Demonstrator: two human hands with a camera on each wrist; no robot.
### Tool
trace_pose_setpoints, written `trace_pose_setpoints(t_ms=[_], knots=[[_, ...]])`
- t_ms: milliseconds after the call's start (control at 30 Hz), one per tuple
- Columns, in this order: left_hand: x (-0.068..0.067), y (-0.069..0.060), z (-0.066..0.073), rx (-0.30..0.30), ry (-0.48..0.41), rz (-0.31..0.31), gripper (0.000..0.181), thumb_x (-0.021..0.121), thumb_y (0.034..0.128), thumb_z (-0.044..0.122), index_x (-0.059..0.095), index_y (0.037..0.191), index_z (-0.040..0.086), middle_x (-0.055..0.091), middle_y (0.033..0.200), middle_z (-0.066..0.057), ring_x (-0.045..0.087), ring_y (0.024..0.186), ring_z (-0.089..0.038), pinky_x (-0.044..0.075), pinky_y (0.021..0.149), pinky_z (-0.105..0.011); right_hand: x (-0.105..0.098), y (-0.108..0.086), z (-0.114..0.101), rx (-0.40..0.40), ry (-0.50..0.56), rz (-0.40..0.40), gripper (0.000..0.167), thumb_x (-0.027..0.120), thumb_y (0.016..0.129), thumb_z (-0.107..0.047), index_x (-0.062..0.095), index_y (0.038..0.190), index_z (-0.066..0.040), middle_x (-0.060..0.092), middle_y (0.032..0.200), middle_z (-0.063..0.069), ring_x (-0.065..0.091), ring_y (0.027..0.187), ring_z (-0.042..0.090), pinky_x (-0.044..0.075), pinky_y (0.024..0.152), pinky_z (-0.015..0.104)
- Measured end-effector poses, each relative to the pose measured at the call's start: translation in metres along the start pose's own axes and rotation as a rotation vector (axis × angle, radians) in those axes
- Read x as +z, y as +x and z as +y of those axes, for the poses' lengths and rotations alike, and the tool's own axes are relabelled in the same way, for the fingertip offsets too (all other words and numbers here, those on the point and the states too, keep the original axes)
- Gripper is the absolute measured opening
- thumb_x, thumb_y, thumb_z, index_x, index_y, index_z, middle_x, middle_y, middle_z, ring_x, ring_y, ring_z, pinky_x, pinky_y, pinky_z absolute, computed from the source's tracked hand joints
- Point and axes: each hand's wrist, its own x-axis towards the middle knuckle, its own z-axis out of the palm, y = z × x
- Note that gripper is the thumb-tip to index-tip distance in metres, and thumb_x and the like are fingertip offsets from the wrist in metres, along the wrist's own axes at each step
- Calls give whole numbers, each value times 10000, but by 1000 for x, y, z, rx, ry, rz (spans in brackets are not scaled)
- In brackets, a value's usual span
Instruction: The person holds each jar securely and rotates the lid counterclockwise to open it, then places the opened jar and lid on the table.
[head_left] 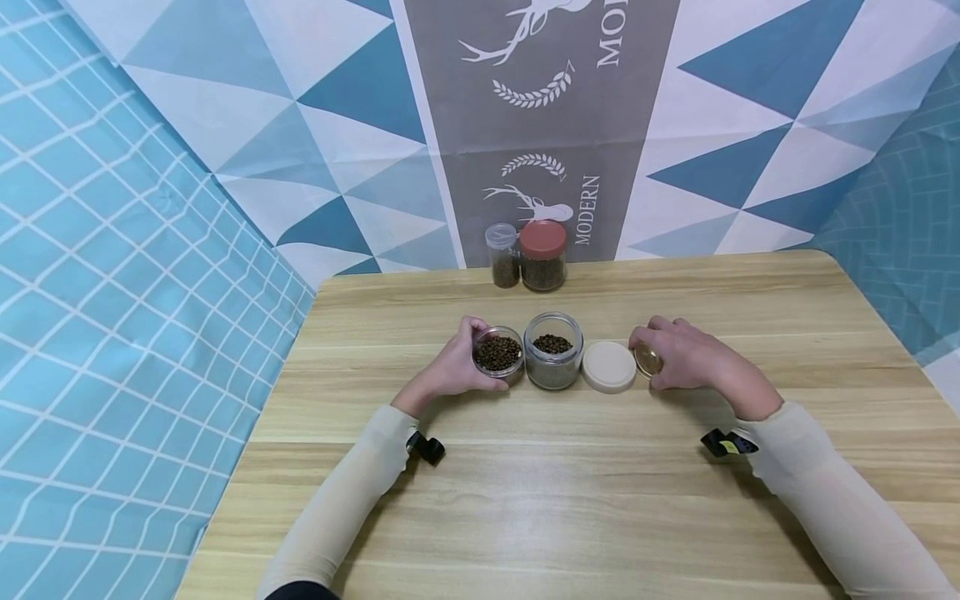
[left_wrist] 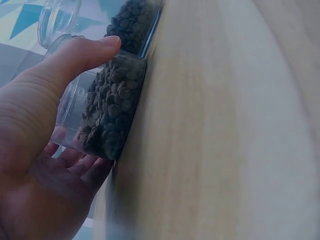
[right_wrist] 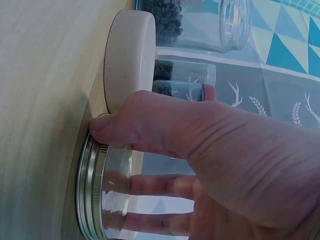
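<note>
My left hand (head_left: 456,362) holds a clear lidless jar (head_left: 498,354) around its side, thumb near and fingers behind. Small dark brown pellets fill its lower part in the left wrist view, where the jar (left_wrist: 112,102) stands on the table. Right beside it is a second open clear jar (head_left: 553,371), also part-filled with dark pellets. A cream-white lid (head_left: 609,367) lies flat to the right of that jar. My right hand (head_left: 697,357) grips a gold-rimmed, see-through lid (right_wrist: 92,187) by its edge, low at the tabletop next to the white lid.
Toward the back of the wooden table (head_left: 585,500) stand a red-lidded jar (head_left: 543,254) and a slimmer clear-lidded jar (head_left: 503,258), both with dark contents. Behind them rises a patterned wall covering (head_left: 540,133). A blue tiled-pattern sheet (head_left: 112,317) borders the left side.
</note>
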Motion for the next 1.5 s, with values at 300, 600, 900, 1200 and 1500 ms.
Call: trace_pose_setpoints(t_ms=[300,600,900,1200,1500], knots=[[0,-1,-1,16,-1,4,1044,1055,701,99,343,1456,-3,625,1589,-270,596,1524,-429,370,1394,-542,0,0,0,-11,-1,9,598,947,727,-129,724,1282,-120,670,1179,155,604,993,349,553,807,486],[-3,-2,-8,33,8,25,1093,1045,756,298,377,1578,29,589,1582,-260,593,1495,-432,394,1364,-601,0,0,1,-10,-1,6,595,945,728,-130,725,1281,-123,669,1188,163,606,1000,356,551,809,490],[-17,1,2,120,-78,72,658,743,1055,298,470,1546,-44,577,1563,-289,557,1490,-459,477,1305,-605,1,1,1,-4,-1,6,603,935,734,-126,721,1298,-122,663,1209,174,607,1012,369,565,802,501],[-28,-1,24,129,-59,136,525,569,1110,211,485,1554,-54,595,1589,-267,543,1529,-437,465,1311,-611,1,0,0,-5,3,16,597,941,736,-121,720,1291,-123,664,1212,180,604,1007,366,567,797,501],[-31,0,25,123,-46,139,500,530,1137,217,482,1558,-47,602,1592,-267,539,1535,-443,477,1286,-626,0,0,0,-8,1,16,611,946,732,-127,717,1298,-124,670,1200,174,604,997,355,561,796,489]])
